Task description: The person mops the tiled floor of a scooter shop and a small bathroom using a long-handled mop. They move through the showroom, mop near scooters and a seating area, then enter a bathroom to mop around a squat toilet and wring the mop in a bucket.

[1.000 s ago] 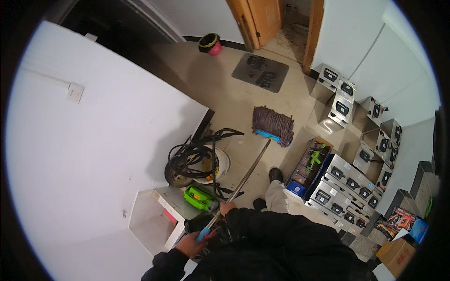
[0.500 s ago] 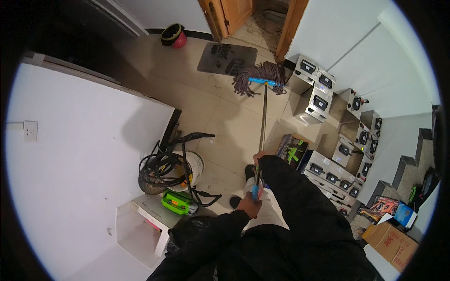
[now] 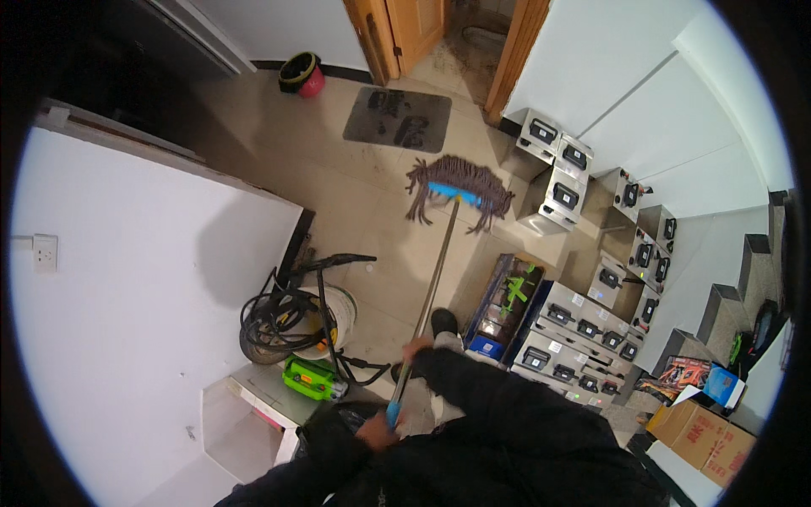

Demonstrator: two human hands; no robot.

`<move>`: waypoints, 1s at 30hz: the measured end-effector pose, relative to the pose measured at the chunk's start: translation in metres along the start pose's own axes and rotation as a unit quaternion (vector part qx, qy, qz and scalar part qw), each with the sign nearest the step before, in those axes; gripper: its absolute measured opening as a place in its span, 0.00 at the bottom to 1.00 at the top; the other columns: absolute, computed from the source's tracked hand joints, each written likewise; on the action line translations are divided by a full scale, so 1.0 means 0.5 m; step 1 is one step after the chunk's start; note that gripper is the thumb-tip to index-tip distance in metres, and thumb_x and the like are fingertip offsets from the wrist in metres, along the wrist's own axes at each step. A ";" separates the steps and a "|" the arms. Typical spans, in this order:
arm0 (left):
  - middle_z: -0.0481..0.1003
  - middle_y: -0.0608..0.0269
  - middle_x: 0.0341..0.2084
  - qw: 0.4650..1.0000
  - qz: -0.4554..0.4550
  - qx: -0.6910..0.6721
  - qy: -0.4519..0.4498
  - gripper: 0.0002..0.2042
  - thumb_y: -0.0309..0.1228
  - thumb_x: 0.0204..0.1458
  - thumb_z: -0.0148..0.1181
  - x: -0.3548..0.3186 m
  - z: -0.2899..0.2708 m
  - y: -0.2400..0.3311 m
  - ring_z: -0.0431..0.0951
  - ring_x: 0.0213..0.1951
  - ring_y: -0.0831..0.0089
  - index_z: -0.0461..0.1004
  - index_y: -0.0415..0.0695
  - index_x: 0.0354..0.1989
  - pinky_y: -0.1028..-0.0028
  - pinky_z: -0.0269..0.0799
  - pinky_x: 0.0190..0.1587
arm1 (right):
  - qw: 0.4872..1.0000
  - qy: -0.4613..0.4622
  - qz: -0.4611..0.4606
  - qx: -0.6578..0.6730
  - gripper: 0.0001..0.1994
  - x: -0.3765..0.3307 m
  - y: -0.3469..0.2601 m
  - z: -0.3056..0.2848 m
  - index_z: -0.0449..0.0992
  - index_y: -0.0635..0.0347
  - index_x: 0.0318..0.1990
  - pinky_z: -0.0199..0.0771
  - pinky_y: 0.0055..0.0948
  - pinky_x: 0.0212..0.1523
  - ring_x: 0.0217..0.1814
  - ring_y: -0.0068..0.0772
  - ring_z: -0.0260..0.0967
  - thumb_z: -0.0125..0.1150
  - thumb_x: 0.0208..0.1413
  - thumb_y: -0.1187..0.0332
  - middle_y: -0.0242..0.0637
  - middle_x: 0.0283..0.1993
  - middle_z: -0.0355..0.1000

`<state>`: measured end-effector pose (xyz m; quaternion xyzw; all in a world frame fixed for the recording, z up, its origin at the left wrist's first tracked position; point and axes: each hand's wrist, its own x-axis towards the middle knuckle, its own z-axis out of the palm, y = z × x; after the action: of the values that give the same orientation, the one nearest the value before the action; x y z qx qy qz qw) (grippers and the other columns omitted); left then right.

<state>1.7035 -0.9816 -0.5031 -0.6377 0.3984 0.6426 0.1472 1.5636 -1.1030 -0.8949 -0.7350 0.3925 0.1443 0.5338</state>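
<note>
My right hand and left hand are both clamped on the mop handle. The mop head sits on the floor at upper centre.

Open beige floor runs from the mop head toward the grey doormat and the doorway. Right side blocked: white boxes stacked along the wall, more boxes beside the mop handle. Left side blocked: white partition wall, coiled black hose on a white bucket, green device. Red-and-black bucket stands near the far wall.
</note>
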 end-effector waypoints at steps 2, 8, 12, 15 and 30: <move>0.79 0.34 0.38 0.993 0.017 -0.010 0.113 0.29 0.52 0.57 0.59 0.068 -0.020 0.158 0.81 0.43 0.40 0.69 0.31 0.46 0.53 0.77 0.46 | 0.983 -0.022 0.038 -0.180 0.20 0.034 0.072 -0.169 0.70 0.57 0.21 0.68 0.39 0.27 0.23 0.40 0.68 0.67 0.56 0.54 0.37 0.22 0.69; 0.77 0.50 0.24 0.981 0.050 -0.188 0.015 0.24 0.43 0.61 0.57 0.093 -0.015 0.405 0.80 0.21 0.62 0.65 0.32 0.51 0.63 0.77 0.25 | 0.938 0.214 0.176 0.208 0.25 -0.177 0.077 -0.429 0.76 0.64 0.23 0.72 0.41 0.26 0.23 0.42 0.74 0.54 0.64 0.50 0.43 0.22 0.74; 0.79 0.53 0.27 0.962 0.231 0.018 -0.147 0.31 0.57 0.63 0.51 0.048 0.047 0.387 0.81 0.29 0.63 0.71 0.34 0.52 0.64 0.74 0.30 | 0.953 0.130 0.189 0.196 0.28 -0.458 0.014 -0.400 0.77 0.67 0.24 0.72 0.42 0.21 0.19 0.41 0.73 0.49 0.67 0.50 0.44 0.20 0.74; 0.80 0.56 0.28 0.943 0.286 -0.031 -0.168 0.30 0.57 0.62 0.52 0.081 0.060 0.352 0.80 0.28 0.68 0.75 0.36 0.48 0.67 0.75 0.31 | 0.875 0.101 0.283 0.380 0.23 -0.689 -0.014 -0.317 0.72 0.68 0.26 0.71 0.43 0.16 0.13 0.38 0.68 0.58 0.64 0.54 0.42 0.15 0.68; 0.83 0.57 0.42 0.860 -0.091 0.500 0.050 0.18 0.49 0.52 0.59 0.151 -0.196 -0.616 0.83 0.41 0.57 0.84 0.51 0.42 0.54 0.79 0.39 | 0.843 0.092 0.528 -0.048 0.32 -1.471 -0.008 -0.262 0.77 0.63 0.52 0.74 0.55 0.53 0.52 0.62 0.74 0.47 0.63 0.38 0.59 0.49 0.76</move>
<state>1.9762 -0.8775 -0.6607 -0.5431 0.6136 0.3075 0.4837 1.0611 -0.9093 -0.3769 -0.4509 0.7614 0.3546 0.3020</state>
